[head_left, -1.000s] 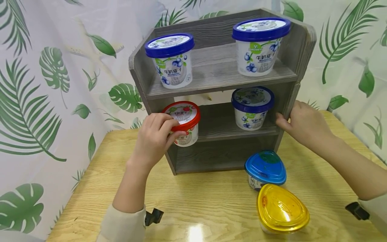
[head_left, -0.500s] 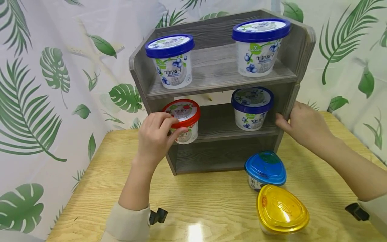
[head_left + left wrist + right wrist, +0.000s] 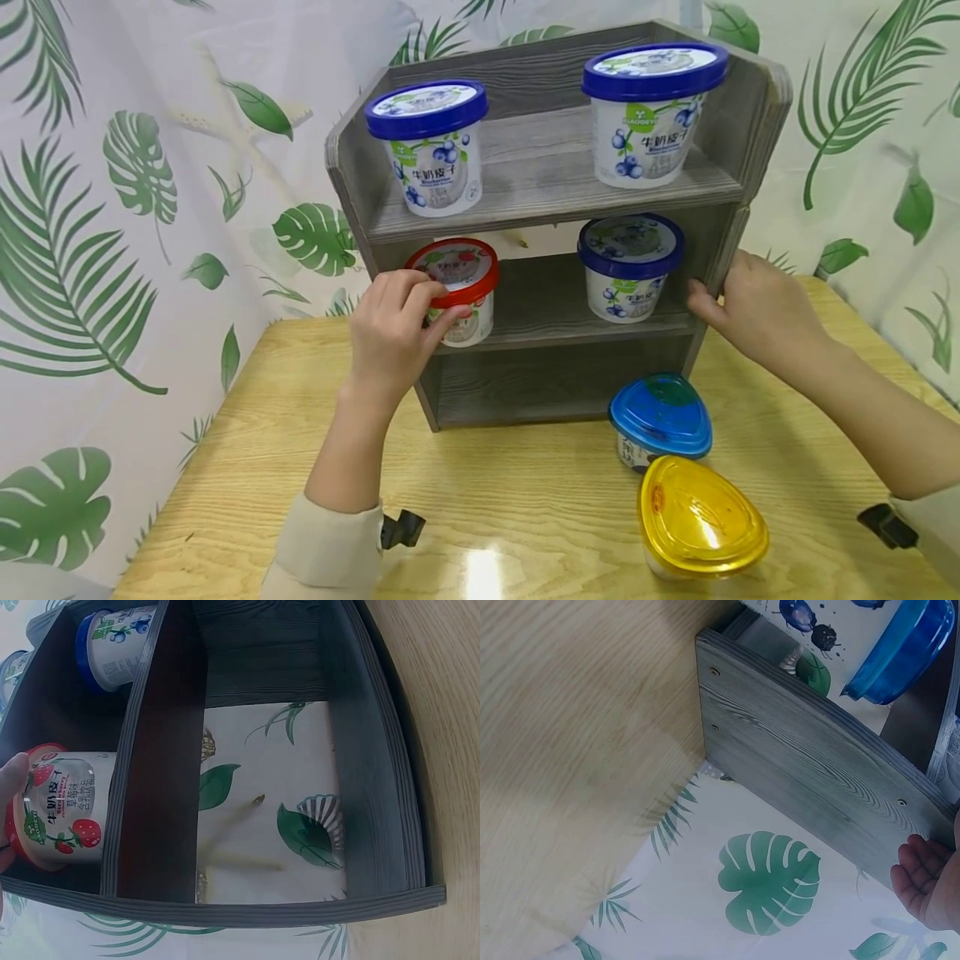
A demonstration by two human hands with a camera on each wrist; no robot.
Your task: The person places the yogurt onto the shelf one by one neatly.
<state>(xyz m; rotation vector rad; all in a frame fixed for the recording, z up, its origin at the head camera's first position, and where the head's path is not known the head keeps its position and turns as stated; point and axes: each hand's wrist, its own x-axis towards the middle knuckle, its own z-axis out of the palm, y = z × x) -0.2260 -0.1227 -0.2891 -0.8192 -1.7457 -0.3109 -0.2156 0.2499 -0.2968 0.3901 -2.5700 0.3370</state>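
My left hand (image 3: 393, 327) pinches a red-lidded strawberry milk tub (image 3: 474, 321) between thumb and fingers at the left end of the middle shelf. In the left wrist view the tub (image 3: 71, 806) stands inside the compartment, its base appearing to meet the board. My right hand (image 3: 761, 304) grips the right side panel of the grey wooden shelf unit (image 3: 551, 212), thumb at the front edge. Its fingers (image 3: 919, 870) lie along the panel's outer face in the right wrist view. A blue-lidded blueberry tub (image 3: 628, 287) stands on the middle shelf's right side, near my right thumb.
Two more blue-lidded tubs stand on the top shelf, one left (image 3: 442, 171) and one right (image 3: 652, 137). On the wooden table (image 3: 525, 508), a light-blue-lidded tub (image 3: 660, 417) and a yellow-lidded tub (image 3: 701, 517) stand before the unit's right side. A leaf-print cloth (image 3: 172, 275) hangs behind.
My left hand has lifted the strawberry tub slightly and moved it farther into the middle shelf. My right hand stays on the side panel.
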